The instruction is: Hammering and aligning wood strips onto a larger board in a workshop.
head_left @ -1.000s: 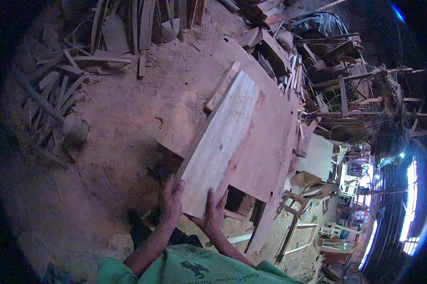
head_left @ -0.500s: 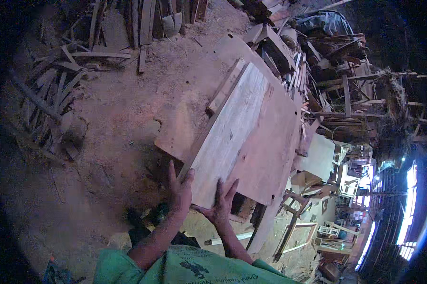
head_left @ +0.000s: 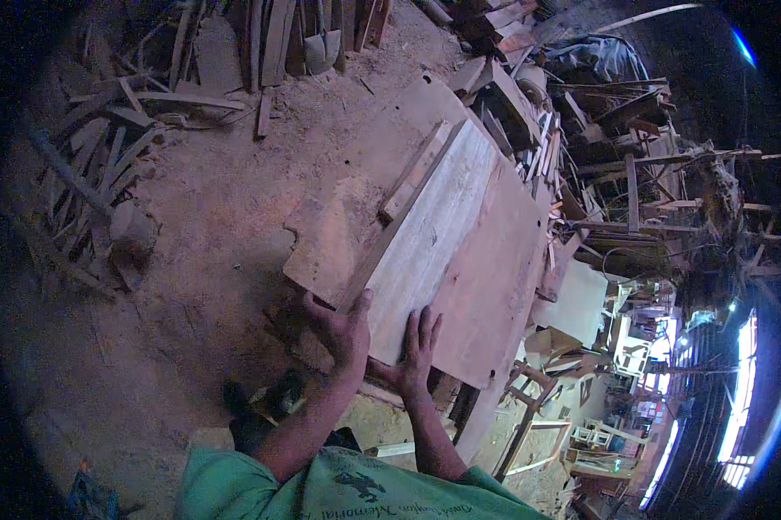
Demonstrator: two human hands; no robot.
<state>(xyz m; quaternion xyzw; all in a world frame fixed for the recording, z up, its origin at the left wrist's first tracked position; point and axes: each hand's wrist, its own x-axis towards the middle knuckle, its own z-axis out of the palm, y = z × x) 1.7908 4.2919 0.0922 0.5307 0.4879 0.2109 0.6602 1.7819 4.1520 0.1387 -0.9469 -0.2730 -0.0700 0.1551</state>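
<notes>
A thick, pale wooden board [head_left: 434, 234] lies lengthwise on a broad plywood sheet [head_left: 503, 277], its near end toward me. My left hand [head_left: 343, 334] holds the board's left edge at that end, thumb on the upper face and fingers curled down the side, partly hidden. At the near right corner, my right hand [head_left: 414, 355] grips the end, with fingers along the face and thumb at the end edge. A narrow wood strip [head_left: 416, 169] runs against the board's far left side.
Scrap wood [head_left: 104, 156] is heaped at the left on the dusty ground. A shovel [head_left: 323, 50] leans among planks at the back. Timber offcuts [head_left: 503, 104] crowd the far right side. Wooden frames [head_left: 537, 442] and a pale panel [head_left: 579, 299] stand to the right.
The board has slid slightly away from me along the plywood. My left fingers have curled around its side, and my right hand has moved forward with its fingers closer together.
</notes>
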